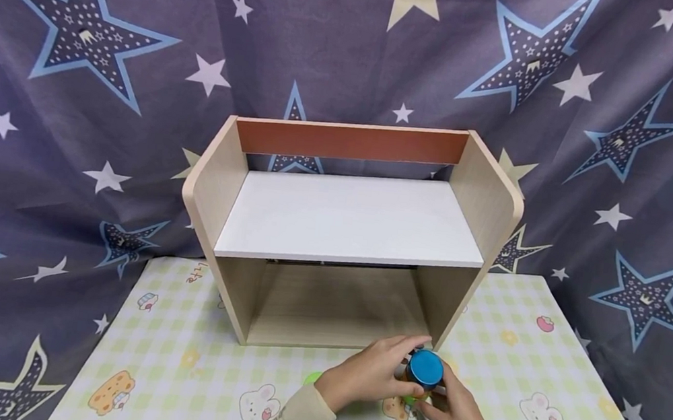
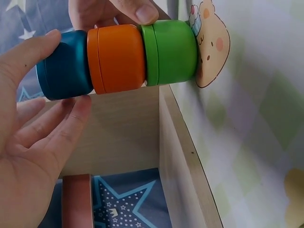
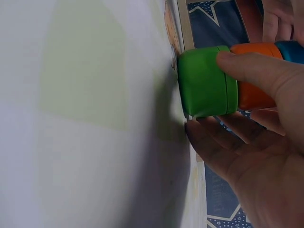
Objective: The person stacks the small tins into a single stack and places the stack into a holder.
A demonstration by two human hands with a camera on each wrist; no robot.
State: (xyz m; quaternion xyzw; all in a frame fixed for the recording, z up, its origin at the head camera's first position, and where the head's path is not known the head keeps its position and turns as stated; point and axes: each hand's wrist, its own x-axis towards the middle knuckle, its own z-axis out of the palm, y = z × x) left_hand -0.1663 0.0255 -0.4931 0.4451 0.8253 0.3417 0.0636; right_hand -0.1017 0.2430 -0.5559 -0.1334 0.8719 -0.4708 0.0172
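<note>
Three small rounded lidded jars stand in an upright stack on the tablecloth. The blue jar [image 1: 426, 367] is on top, the orange jar [image 2: 118, 59] in the middle and the green jar [image 2: 173, 52] at the bottom. My left hand [image 1: 372, 374] pinches the blue jar between its thumb and fingers. Lower down, my right hand [image 1: 464, 417] holds the green jar, thumb on one side near its seam and fingers on the other, as the right wrist view shows. In the head view the hands hide most of the two lower jars.
A wooden two-tier shelf [image 1: 350, 221] with a white upper board stands just behind the hands. A bright green thing [image 1: 312, 377] peeks out behind my left wrist, mostly hidden. The checked tablecloth [image 1: 504, 361] spreads around the shelf, and a star-patterned curtain [image 1: 351, 56] hangs behind.
</note>
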